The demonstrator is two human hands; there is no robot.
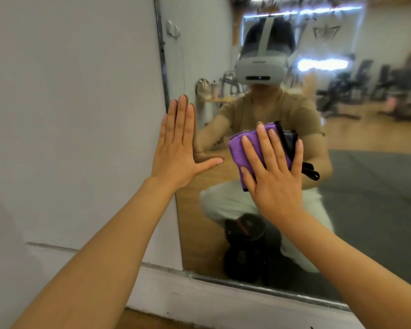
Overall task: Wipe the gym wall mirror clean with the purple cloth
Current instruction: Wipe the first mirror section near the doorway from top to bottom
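The right hand [274, 176] pressed flat, fingers spread, on the folded purple microfibre cloth [252, 148] against the large frameless wall mirror [365, 162], its long axis tilted up-right. The left hand [178, 148] lay flat, fingers straight, at the mirror's left edge.

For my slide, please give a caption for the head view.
Right hand presses purple cloth on mirror; left hand flat beside.

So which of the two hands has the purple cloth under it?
The right hand: its flat fingers press the purple cloth against the mirror. The left hand rests bare at the mirror's edge.
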